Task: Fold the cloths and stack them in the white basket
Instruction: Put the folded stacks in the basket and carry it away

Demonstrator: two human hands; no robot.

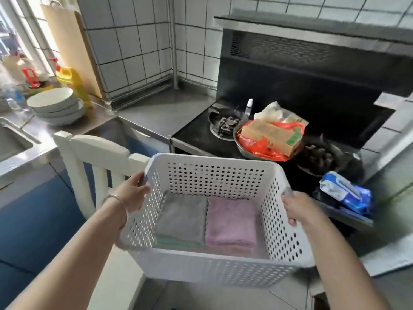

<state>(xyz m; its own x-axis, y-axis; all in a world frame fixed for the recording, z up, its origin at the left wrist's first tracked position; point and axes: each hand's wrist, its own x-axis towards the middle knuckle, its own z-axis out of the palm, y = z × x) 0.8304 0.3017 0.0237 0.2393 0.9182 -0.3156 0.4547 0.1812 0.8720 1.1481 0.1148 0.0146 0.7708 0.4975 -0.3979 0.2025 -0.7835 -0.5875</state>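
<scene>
- white basket (pixel 214 268) is gripped at both side rims by left hand (pixel 131 191) and right hand (pixel 298 209)
- folded cloths (pixel 206 220) already stacked inside, so it's best kept level and set down gently

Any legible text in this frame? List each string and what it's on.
None can be read.
Blue and white plastic wipes pack on the stove edge: printing too blurred.
Brown cardboard box with green patches in the metal bowl: marks too blurred.
Yellow plastic bottle by the stacked bowls: no label visible.
White perforated plastic basket: no text.
</scene>
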